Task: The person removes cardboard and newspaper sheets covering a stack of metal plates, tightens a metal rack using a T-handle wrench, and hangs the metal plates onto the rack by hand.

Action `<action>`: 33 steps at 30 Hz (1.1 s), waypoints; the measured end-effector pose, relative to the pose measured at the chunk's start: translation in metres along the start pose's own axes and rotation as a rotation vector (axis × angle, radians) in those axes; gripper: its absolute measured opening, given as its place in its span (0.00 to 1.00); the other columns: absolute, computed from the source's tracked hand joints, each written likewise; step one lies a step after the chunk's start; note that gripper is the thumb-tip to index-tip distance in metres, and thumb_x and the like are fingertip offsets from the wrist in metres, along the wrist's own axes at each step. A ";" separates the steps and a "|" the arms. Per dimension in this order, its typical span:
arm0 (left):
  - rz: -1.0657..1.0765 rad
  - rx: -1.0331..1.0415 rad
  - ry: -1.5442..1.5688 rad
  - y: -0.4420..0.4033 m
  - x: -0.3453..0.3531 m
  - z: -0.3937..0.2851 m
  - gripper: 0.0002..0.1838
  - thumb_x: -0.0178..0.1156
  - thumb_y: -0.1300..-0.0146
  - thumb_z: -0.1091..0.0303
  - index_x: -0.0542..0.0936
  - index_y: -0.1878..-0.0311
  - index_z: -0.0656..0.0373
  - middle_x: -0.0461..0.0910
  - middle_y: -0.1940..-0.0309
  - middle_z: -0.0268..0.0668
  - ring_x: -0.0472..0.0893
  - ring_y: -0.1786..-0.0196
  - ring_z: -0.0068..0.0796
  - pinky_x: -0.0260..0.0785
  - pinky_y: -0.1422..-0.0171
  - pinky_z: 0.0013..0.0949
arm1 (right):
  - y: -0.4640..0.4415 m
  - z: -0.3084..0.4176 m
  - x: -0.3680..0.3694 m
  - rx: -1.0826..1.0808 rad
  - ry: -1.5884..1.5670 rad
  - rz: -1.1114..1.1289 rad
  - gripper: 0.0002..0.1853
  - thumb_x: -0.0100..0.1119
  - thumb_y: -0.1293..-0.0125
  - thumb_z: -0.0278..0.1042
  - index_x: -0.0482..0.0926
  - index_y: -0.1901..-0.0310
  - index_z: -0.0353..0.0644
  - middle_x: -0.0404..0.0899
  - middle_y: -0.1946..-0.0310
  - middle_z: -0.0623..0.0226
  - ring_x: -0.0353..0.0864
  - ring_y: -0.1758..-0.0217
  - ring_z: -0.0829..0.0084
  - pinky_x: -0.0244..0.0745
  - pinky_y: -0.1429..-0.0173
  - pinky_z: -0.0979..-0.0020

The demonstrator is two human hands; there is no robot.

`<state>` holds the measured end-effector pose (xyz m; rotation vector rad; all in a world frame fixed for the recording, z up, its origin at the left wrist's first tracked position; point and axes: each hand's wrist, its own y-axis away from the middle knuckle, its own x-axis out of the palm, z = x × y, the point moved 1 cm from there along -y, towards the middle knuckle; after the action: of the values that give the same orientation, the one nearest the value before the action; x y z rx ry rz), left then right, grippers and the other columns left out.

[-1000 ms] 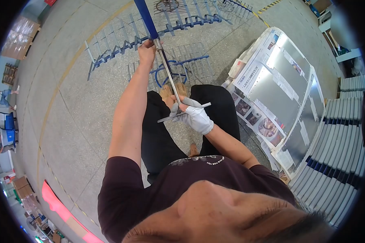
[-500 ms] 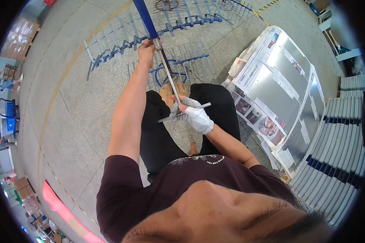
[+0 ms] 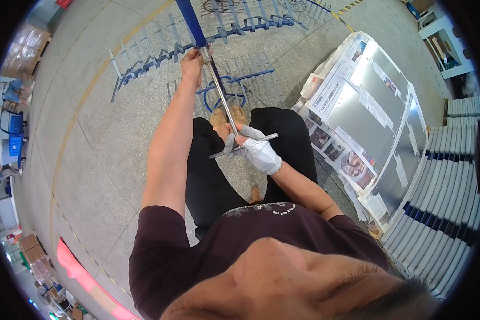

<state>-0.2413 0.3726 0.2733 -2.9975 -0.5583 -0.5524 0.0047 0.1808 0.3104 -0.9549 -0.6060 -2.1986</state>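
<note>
Clasped round the T-handled rod [image 3: 220, 91] at its crossbar [image 3: 270, 137], the gloved right hand [image 3: 260, 152] holds the near end, while the bare left hand [image 3: 192, 65] grips the lower end of the blue tube [image 3: 191, 22] by its metal collar [image 3: 204, 53]. The rod runs between crossbar and collar. Good handling likely wants rod and tube in one straight line, the left hand firm, the right hand's force centred on the crossbar.

A factory workshop, by its yellow floor lines [image 3: 350, 6] (some striped) and wrapped cartons [image 3: 26, 50].
</note>
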 end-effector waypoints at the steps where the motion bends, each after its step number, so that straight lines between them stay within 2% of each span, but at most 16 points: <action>1: 0.004 0.003 0.006 -0.001 -0.001 0.003 0.14 0.66 0.44 0.80 0.81 0.54 0.63 0.82 0.53 0.37 0.80 0.50 0.25 0.71 0.43 0.27 | -0.002 -0.001 0.000 -0.005 -0.005 0.009 0.22 0.49 0.29 0.30 0.63 0.36 0.34 0.78 0.61 0.62 0.81 0.59 0.70 0.79 0.55 0.69; 4: 0.038 0.025 0.078 -0.008 -0.008 0.014 0.13 0.65 0.43 0.81 0.81 0.54 0.64 0.82 0.52 0.38 0.80 0.49 0.27 0.71 0.41 0.27 | 0.003 0.005 0.005 0.013 -0.012 0.000 0.22 0.49 0.29 0.31 0.63 0.36 0.35 0.78 0.61 0.63 0.81 0.58 0.70 0.80 0.54 0.69; 7: 0.044 0.077 0.046 -0.007 -0.005 0.011 0.15 0.68 0.46 0.80 0.83 0.54 0.62 0.84 0.56 0.35 0.81 0.54 0.23 0.72 0.48 0.27 | 0.003 0.006 0.005 0.023 0.000 -0.003 0.23 0.49 0.29 0.32 0.63 0.35 0.36 0.78 0.61 0.63 0.81 0.57 0.71 0.80 0.55 0.69; 15: 0.011 0.055 -0.018 -0.007 -0.005 0.009 0.14 0.69 0.46 0.77 0.83 0.54 0.60 0.84 0.57 0.33 0.81 0.55 0.21 0.72 0.51 0.26 | 0.003 0.006 0.003 0.015 -0.002 0.017 0.23 0.49 0.29 0.32 0.62 0.35 0.34 0.78 0.60 0.64 0.80 0.58 0.73 0.80 0.55 0.70; 16: 0.005 0.038 -0.041 -0.005 -0.004 0.007 0.12 0.67 0.43 0.77 0.82 0.54 0.62 0.83 0.55 0.34 0.80 0.53 0.21 0.71 0.48 0.23 | 0.003 0.006 0.004 0.015 0.004 0.014 0.23 0.49 0.29 0.32 0.62 0.35 0.34 0.78 0.60 0.64 0.80 0.58 0.73 0.80 0.55 0.70; 22: -0.028 0.041 -0.084 0.001 0.001 0.000 0.14 0.68 0.45 0.77 0.83 0.54 0.61 0.84 0.57 0.33 0.81 0.57 0.20 0.72 0.55 0.24 | 0.003 0.010 0.006 0.019 0.031 -0.004 0.23 0.48 0.29 0.32 0.62 0.35 0.34 0.78 0.61 0.65 0.79 0.58 0.74 0.79 0.55 0.70; 25: 0.004 0.011 -0.021 0.003 0.002 -0.003 0.12 0.69 0.44 0.73 0.84 0.55 0.57 0.84 0.58 0.29 0.80 0.57 0.16 0.68 0.60 0.19 | 0.005 0.010 0.006 0.017 0.022 -0.011 0.23 0.48 0.29 0.31 0.62 0.35 0.33 0.78 0.61 0.65 0.79 0.58 0.74 0.79 0.55 0.70; 28: 0.006 0.023 -0.079 0.002 0.001 -0.002 0.13 0.70 0.44 0.71 0.84 0.55 0.56 0.83 0.60 0.27 0.79 0.60 0.14 0.64 0.63 0.18 | 0.004 0.007 0.006 0.003 0.016 -0.010 0.23 0.48 0.29 0.31 0.62 0.35 0.34 0.78 0.61 0.64 0.79 0.58 0.73 0.78 0.55 0.70; 29: 0.000 0.026 -0.101 -0.001 0.000 0.002 0.14 0.68 0.43 0.73 0.83 0.53 0.57 0.83 0.60 0.27 0.77 0.65 0.14 0.60 0.67 0.19 | 0.004 0.007 0.007 0.001 0.020 -0.011 0.23 0.48 0.29 0.31 0.63 0.36 0.34 0.78 0.61 0.64 0.79 0.58 0.73 0.78 0.55 0.70; 31: -0.030 -0.014 -0.192 -0.039 -0.036 0.043 0.15 0.65 0.43 0.75 0.82 0.51 0.58 0.82 0.60 0.27 0.77 0.64 0.16 0.60 0.66 0.20 | 0.000 0.003 0.005 0.002 0.071 -0.032 0.21 0.50 0.30 0.32 0.65 0.38 0.35 0.78 0.62 0.64 0.80 0.59 0.71 0.78 0.56 0.70; 33: -0.036 -0.055 -0.306 -0.021 -0.024 0.020 0.14 0.62 0.42 0.77 0.81 0.51 0.59 0.83 0.58 0.30 0.79 0.59 0.19 0.65 0.60 0.20 | -0.004 -0.001 0.003 -0.001 0.028 -0.007 0.19 0.50 0.30 0.31 0.66 0.40 0.35 0.78 0.62 0.63 0.80 0.60 0.71 0.78 0.57 0.70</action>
<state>-0.2628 0.3860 0.2457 -3.1507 -0.6234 -0.1102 -0.0002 0.1817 0.3121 -0.9222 -0.5960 -2.2148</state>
